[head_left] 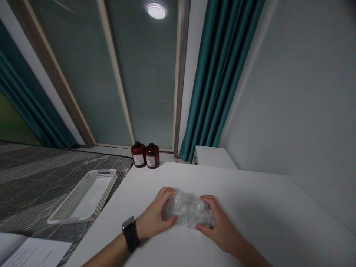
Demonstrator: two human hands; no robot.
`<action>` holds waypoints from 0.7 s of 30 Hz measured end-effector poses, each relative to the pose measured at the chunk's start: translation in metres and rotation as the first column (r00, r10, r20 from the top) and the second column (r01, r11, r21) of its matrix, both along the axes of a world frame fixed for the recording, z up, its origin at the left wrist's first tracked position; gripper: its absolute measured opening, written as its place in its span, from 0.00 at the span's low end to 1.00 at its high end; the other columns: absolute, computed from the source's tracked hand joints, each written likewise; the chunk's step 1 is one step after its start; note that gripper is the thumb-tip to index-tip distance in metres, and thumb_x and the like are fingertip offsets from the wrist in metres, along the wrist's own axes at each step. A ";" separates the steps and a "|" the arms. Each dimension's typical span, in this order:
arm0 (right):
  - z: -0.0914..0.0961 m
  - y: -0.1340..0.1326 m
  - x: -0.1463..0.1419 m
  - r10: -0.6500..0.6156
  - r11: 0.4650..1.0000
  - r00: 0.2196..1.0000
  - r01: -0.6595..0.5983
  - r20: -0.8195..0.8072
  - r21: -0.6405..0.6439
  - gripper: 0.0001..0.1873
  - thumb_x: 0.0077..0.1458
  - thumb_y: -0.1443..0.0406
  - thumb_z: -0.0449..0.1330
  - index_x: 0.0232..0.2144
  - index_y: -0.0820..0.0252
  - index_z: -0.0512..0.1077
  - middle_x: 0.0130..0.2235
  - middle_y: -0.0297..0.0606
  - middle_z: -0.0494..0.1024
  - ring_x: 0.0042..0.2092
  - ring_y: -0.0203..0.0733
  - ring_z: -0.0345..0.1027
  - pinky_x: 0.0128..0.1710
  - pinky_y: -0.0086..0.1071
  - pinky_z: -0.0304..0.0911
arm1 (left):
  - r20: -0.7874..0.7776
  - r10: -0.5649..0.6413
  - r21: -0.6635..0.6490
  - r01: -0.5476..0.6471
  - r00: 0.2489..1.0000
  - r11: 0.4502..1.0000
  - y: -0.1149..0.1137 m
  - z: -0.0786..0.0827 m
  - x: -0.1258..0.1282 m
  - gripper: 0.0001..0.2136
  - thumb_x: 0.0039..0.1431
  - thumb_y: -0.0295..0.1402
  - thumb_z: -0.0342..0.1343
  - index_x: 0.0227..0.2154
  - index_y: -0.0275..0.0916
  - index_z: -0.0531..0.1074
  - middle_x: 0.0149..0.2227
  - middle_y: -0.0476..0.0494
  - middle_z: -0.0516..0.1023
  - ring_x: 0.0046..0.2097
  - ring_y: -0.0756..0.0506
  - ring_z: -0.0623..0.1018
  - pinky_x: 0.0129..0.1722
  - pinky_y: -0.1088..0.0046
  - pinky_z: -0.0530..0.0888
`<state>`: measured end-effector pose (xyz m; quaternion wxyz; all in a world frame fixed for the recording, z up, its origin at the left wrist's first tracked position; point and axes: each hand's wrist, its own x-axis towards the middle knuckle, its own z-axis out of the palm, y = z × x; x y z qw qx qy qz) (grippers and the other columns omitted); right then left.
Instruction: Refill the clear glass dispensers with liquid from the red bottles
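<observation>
Left hand (pixel 155 215) and right hand (pixel 219 224) grip opposite ends of the clear plastic (pixel 192 212); positioning on the worktop (pixel 189 250) appears done, release outstanding; joining unconfirmed

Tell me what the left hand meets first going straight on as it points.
The clear plastic packaging, which the left hand already grips. Beyond it, perhaps the right hand at the other end; depth and exact heading are unclear.

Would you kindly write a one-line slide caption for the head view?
Left hand and right hand hold clear plastic packaging over a white table, two dark-red bottles behind.
</observation>
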<state>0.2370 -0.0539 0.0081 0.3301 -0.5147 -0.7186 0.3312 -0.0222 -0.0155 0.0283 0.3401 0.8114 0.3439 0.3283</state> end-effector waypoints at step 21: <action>0.012 0.004 0.017 0.072 0.993 0.995 -0.065 0.074 -0.096 0.39 0.47 0.69 0.65 0.62 0.52 0.61 0.54 0.41 0.64 0.55 0.49 0.62 0.60 0.42 0.58 | -0.138 -0.049 -0.058 0.041 0.989 0.997 -0.002 0.003 -0.007 0.29 0.56 0.26 0.57 0.60 0.46 0.59 0.48 0.42 0.66 0.51 0.41 0.70 0.55 0.60 0.70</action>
